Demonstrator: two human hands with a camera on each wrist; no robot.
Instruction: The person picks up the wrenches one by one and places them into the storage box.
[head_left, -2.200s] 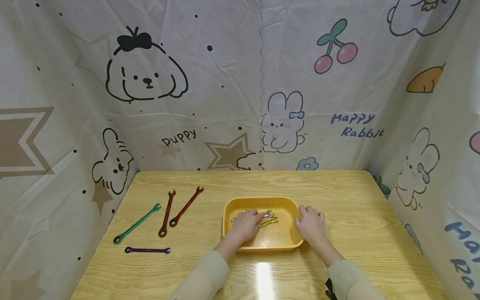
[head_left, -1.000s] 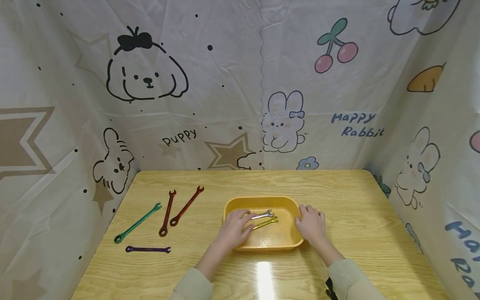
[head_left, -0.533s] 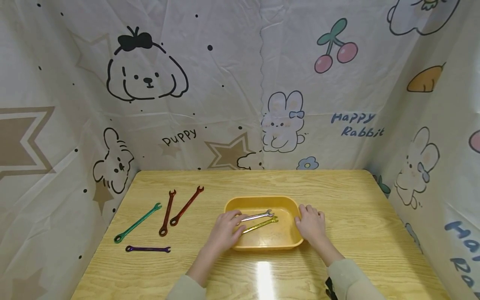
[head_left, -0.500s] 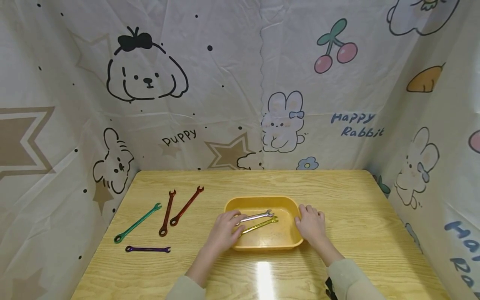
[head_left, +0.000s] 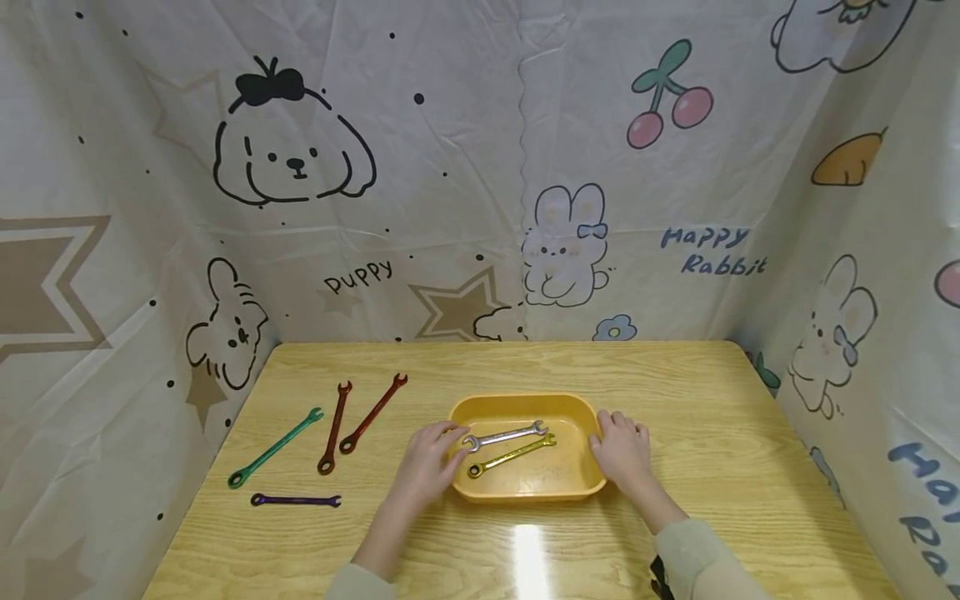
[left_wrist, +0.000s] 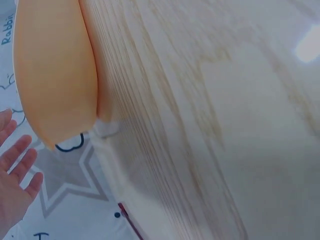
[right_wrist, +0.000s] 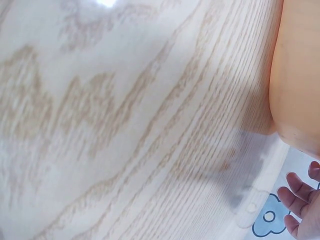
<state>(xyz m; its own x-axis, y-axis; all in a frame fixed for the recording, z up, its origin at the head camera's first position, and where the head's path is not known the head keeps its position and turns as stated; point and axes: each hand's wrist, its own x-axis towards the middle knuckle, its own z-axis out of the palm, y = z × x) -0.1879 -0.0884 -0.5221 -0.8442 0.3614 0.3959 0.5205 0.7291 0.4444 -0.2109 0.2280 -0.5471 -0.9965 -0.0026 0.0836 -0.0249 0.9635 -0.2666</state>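
A yellow plastic tray [head_left: 525, 493] stands on the table in the head view. Inside it lie a silver wrench [head_left: 506, 436] and, nearer me, a gold wrench [head_left: 513, 456], side by side and slanting. My left hand [head_left: 429, 460] is over the tray's left rim, fingertips close to the silver wrench's left end. Its fingers are spread and hold nothing, as the left wrist view also shows. At the right rim my right hand [head_left: 622, 448] holds the tray, thumb over the edge; its other fingers [right_wrist: 295, 202] hang loosely outside. The thumb's contact is partly hidden.
Left of the tray lie a green wrench [head_left: 275, 447], two dark red wrenches [head_left: 335, 429] and a purple wrench [head_left: 296, 501]. Printed cloth [head_left: 450, 167] walls in the table's back and sides. Bare wood [head_left: 720, 450] stretches to the right of the tray.
My left hand has drawn back leftward from above the wrenches to the tray's left rim, uncovering both wrenches, which stay in the tray. My right hand has stayed at the right rim.
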